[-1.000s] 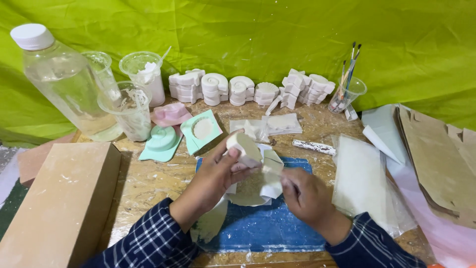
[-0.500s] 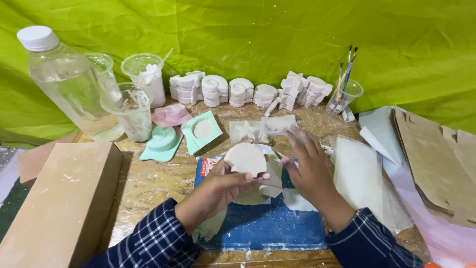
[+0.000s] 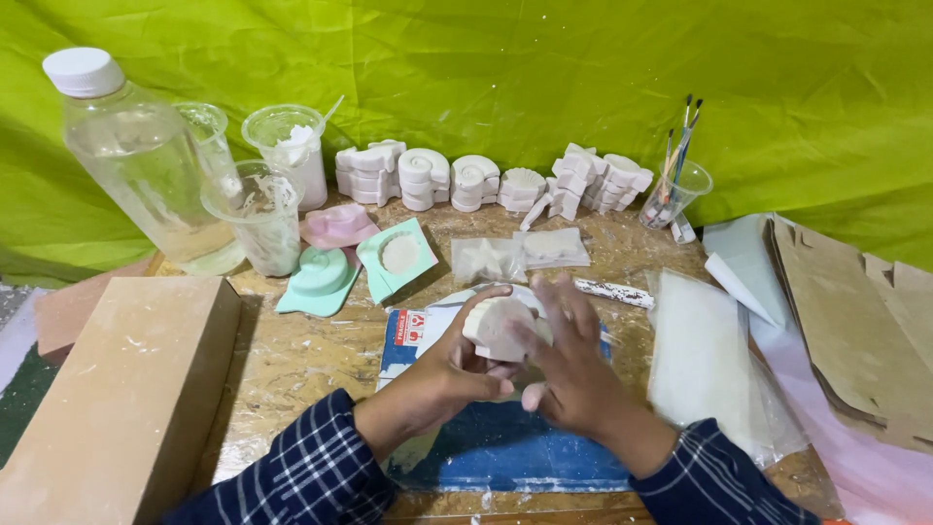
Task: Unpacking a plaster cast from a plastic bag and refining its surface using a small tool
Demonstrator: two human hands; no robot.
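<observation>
This is a small craft workspace for plaster casting. A rough chipboard tabletop [image 3: 292, 355] stands before a draped lime-green cloth backdrop [image 3: 505, 68]. On it sit rows of white cast plaster shapes [image 3: 486, 180], soft pastel silicone moulds [image 3: 355, 255], residue-smeared clear plastic mixing cups [image 3: 258, 209] and a clear cup of paintbrushes [image 3: 675, 185].

Bare hands [image 3: 505, 374]; navy sleeves [image 3: 292, 481], white check pattern.
</observation>
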